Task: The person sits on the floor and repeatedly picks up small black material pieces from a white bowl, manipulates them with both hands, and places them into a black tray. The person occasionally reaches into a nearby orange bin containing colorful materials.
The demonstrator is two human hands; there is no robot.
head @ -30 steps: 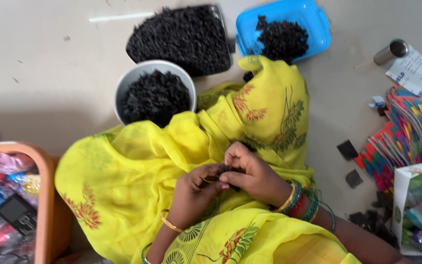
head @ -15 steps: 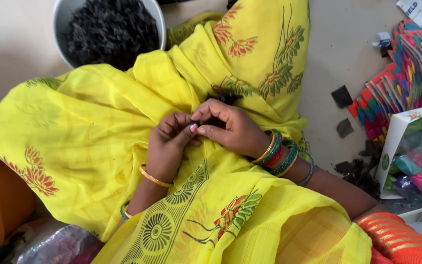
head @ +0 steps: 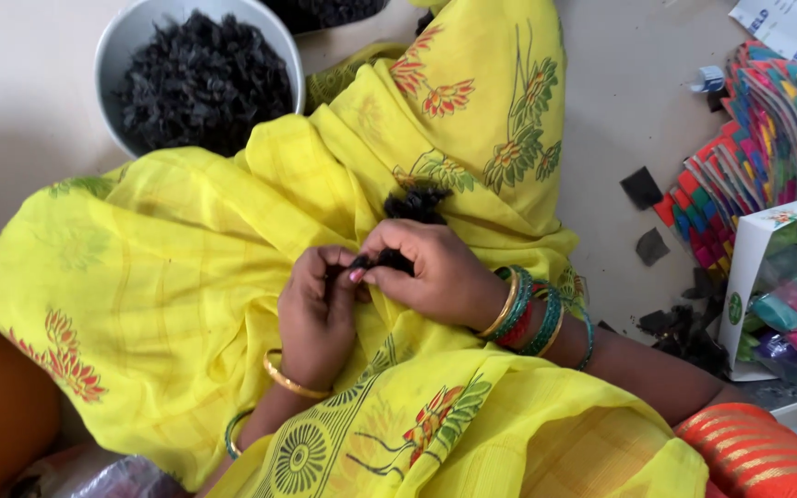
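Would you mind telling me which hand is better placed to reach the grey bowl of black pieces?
Probably the left hand: it sits on the bowl's side. The right hand pinches a small black piece and lies farther away.

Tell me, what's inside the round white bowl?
The white bowl is heaped with small black crinkly pieces. What lies beneath the heap, and the bowl's lower edge behind the yellow cloth, is hidden.

A grey bowl (head: 118,55) and colourful card stacks (head: 767,120) lie nearby.
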